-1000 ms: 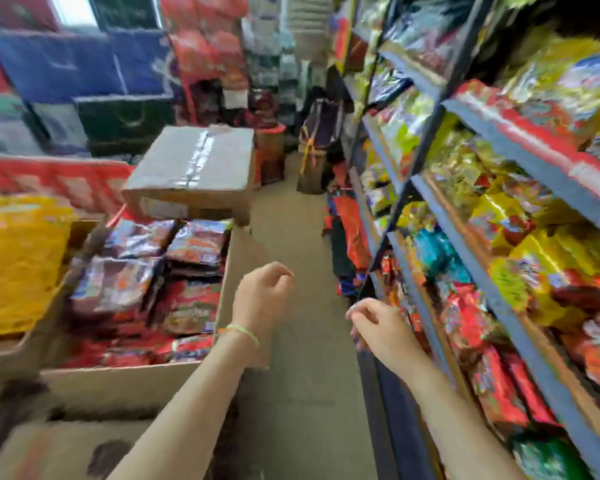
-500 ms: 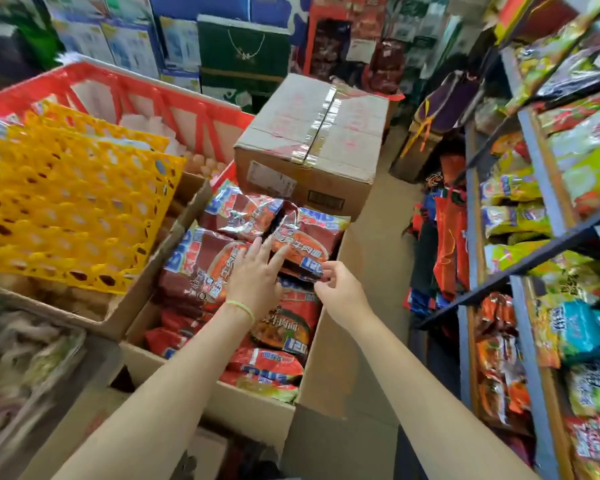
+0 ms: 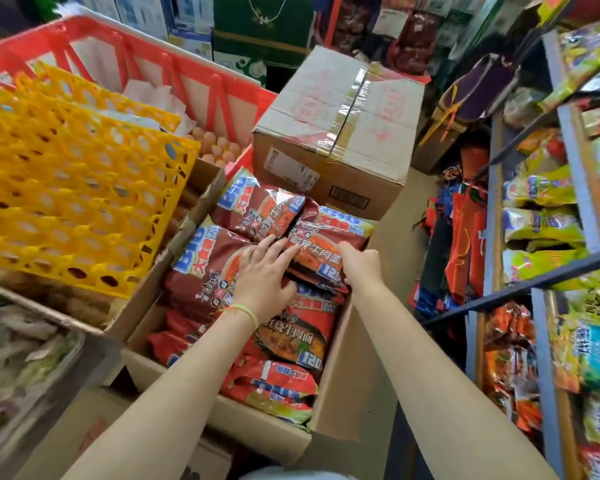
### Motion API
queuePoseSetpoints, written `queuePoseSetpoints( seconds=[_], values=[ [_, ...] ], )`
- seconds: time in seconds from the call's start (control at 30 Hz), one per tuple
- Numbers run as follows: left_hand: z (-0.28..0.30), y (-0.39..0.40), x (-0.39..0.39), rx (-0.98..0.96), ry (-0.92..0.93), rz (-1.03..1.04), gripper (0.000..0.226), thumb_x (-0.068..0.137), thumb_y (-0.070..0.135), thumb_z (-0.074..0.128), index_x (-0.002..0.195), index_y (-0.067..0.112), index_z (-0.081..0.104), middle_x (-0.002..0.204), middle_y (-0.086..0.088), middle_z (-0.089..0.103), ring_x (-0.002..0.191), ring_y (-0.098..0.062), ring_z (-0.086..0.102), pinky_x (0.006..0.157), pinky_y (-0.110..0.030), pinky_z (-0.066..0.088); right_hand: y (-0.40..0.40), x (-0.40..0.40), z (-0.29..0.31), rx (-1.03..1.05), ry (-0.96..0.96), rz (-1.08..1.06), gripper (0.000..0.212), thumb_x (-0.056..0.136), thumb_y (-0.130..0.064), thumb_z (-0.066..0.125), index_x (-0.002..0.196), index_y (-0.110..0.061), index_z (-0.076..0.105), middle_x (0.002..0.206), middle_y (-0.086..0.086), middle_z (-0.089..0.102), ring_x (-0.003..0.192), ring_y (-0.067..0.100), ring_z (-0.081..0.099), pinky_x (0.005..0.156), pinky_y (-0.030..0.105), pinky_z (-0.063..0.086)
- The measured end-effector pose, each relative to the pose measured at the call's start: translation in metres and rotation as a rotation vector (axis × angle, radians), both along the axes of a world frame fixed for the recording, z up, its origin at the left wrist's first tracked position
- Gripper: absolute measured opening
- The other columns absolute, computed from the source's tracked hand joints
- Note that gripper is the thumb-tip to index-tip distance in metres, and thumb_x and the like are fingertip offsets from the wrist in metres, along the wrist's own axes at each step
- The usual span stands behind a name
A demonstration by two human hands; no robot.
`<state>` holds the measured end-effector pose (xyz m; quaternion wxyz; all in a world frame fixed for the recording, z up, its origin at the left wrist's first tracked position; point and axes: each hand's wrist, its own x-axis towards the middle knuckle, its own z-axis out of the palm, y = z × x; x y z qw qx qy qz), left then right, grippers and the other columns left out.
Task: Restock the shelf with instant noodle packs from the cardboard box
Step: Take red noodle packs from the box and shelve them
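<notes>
An open cardboard box (image 3: 340, 382) in front of me holds several dark red instant noodle packs. My left hand (image 3: 262, 275) lies flat with spread fingers across the packs, its fingertips on the left edge of one upper pack (image 3: 326, 249). My right hand (image 3: 361, 263) curls over that same pack's right side at the box wall. The shelf (image 3: 541, 278) with yellow, green and red packets runs along the right.
A sealed, taped cardboard box (image 3: 340, 123) stands just behind the open one. Yellow egg trays (image 3: 66, 188) and a red crate (image 3: 174, 74) with eggs fill the left. A narrow floor strip (image 3: 406, 237) separates the boxes from the shelf.
Both hands came down from mid-air beside the shelf into the box. The left now rests on the packs and the right has closed around the upper pack's edge.
</notes>
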<state>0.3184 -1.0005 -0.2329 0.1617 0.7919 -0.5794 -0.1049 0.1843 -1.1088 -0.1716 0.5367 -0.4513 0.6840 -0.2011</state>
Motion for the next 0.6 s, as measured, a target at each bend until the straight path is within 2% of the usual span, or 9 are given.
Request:
queuePoseSetpoints(
  seconds=[0.03,0.1,0.17,0.2,0.27,0.4,0.5,0.57,0.6],
  values=[
    [0.001,0.0,0.001,-0.006,0.039,0.006,0.067,0.09,0.042,0.052,0.152,0.034,0.029,0.161,0.008,0.025,0.151,-0.015,0.007,0.122,-0.042,0.004,-0.004,-0.002,0.002,0.015,-0.036,-0.024,0.028,0.087,-0.03,0.066,0.101,-0.009,0.055,0.095,0.004,0.066,0.068,0.01,0.056,0.047,0.02,0.041],
    [0.003,0.0,0.004,-0.024,0.121,0.019,0.067,0.088,0.039,0.054,0.151,0.033,0.032,0.16,0.01,0.027,0.15,-0.012,0.007,0.122,-0.04,0.003,-0.007,-0.003,0.005,0.03,-0.119,-0.05,0.023,0.089,-0.034,0.069,0.088,-0.015,0.055,0.086,0.0,0.065,0.066,0.008,0.056,0.052,0.021,0.041],
    [0.003,0.0,0.004,-0.059,0.162,0.029,0.066,0.087,0.037,0.056,0.149,0.033,0.036,0.158,0.011,0.032,0.149,-0.011,0.01,0.121,-0.038,0.004,-0.007,0.0,0.005,0.002,-0.147,-0.041,0.034,0.08,-0.041,0.077,0.096,-0.015,0.062,0.094,0.0,0.071,0.074,0.011,0.066,0.061,0.025,0.052],
    [0.003,0.0,0.003,-0.077,0.17,0.033,0.064,0.086,0.036,0.056,0.147,0.033,0.038,0.156,0.012,0.035,0.149,-0.011,0.012,0.12,-0.037,0.004,-0.007,0.003,0.002,-0.023,-0.148,-0.035,0.048,0.072,-0.046,0.082,0.105,-0.015,0.065,0.101,0.001,0.073,0.081,0.014,0.07,0.07,0.03,0.058],
    [0.003,0.0,0.002,-0.096,0.18,0.039,0.061,0.085,0.034,0.057,0.144,0.033,0.042,0.153,0.012,0.039,0.148,-0.011,0.013,0.119,-0.037,0.005,-0.003,0.01,-0.001,-0.055,-0.148,-0.022,0.065,0.064,-0.046,0.086,0.117,-0.015,0.063,0.106,0.001,0.073,0.088,0.017,0.072,0.081,0.039,0.061],
    [0.006,0.002,0.004,-0.091,0.222,0.01,0.059,0.083,0.032,0.057,0.14,0.038,0.044,0.152,0.013,0.04,0.149,-0.013,0.014,0.12,-0.04,0.008,0.0,-0.004,0.0,-0.082,-0.251,-0.054,0.054,0.068,-0.027,0.088,0.114,-0.01,0.064,0.101,0.009,0.075,0.087,0.027,0.075,0.081,0.052,0.06],
    [0.013,0.007,0.004,-0.201,0.385,0.022,0.061,0.084,0.024,0.059,0.143,0.03,0.046,0.153,0.006,0.039,0.147,-0.015,0.022,0.122,-0.042,0.016,-0.005,-0.051,0.011,-0.056,-0.508,-0.153,0.044,0.082,-0.015,0.078,0.122,-0.004,0.062,0.112,0.017,0.073,0.097,0.032,0.073,0.087,0.052,0.058],
    [0.014,0.013,0.007,-0.295,0.426,0.102,0.057,0.087,0.015,0.061,0.142,0.021,0.048,0.15,0.0,0.043,0.144,-0.016,0.029,0.12,-0.036,0.023,-0.006,-0.089,0.025,0.026,-0.702,-0.192,0.036,0.094,-0.027,0.063,0.124,-0.007,0.063,0.12,0.014,0.071,0.106,0.029,0.07,0.091,0.045,0.056],
    [0.012,0.017,0.009,-0.316,0.37,0.134,0.054,0.086,0.013,0.061,0.139,0.019,0.051,0.146,-0.002,0.047,0.141,-0.018,0.034,0.119,-0.037,0.027,-0.004,-0.107,0.031,0.042,-0.78,-0.216,0.035,0.097,-0.033,0.056,0.122,-0.01,0.066,0.121,0.011,0.071,0.107,0.027,0.07,0.09,0.04,0.055]
  ],
)
